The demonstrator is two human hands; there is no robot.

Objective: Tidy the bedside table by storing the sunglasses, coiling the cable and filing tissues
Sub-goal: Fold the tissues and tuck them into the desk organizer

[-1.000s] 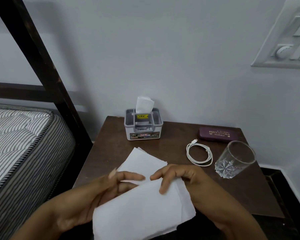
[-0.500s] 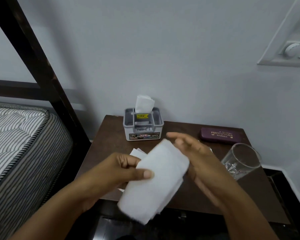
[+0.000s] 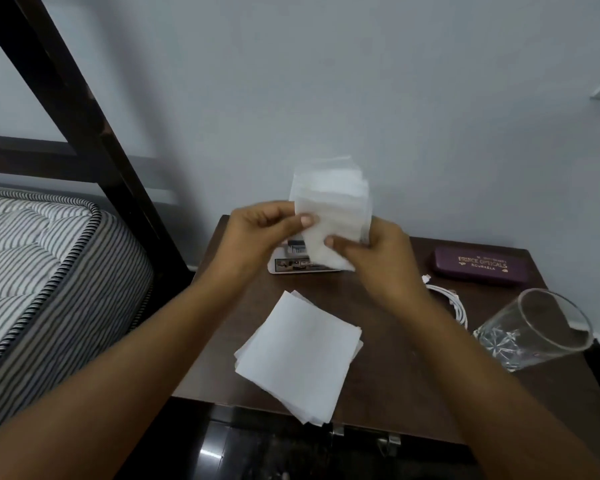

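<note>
Head view, sole cam.

Left grip [image 3: 257, 233]: narrow, thumb and fingers pinching the left edge of the folded tissue [image 3: 333, 209]. Right grip [image 3: 374, 251]: fingers curled round the same tissue's lower right part, thumb tip on its front. Both grips are close together, raised over the rear of the desk [image 3: 413, 375]. The tissue is upright betw. them, its top end sticking up past both grips against the wall. Tissue blurred; no. of layers cannot be told.

Just below and behind the grips: grey organiser box [image 3: 298, 265], mostly hidden by grips and tissue. Only its lower front w/ label strip shows; contents not seen.

Nearer the person than the grips, betw. the forearms: stack of flat white tissues [image 3: 302, 355] on the desk, edges slightly fanned, one corner over the desk's front edge.

Right of right grip: white cable [image 3: 454, 303], coiled, partly hidden by the right forearm, connector end showing beside the wrist. Further right, by the wall: maroon case [image 3: 482, 265], closed, gold lettering "PRINCE OPTICALS". Well right of right grip and nearer than the case: clear glass [image 3: 534, 330] w/ cut base, close to the desk's right edge, apart from the cable.

Left of left grip, off the desk: striped mattress [image 3: 49, 271] and dark bed frame [image 3: 77, 116].
</note>
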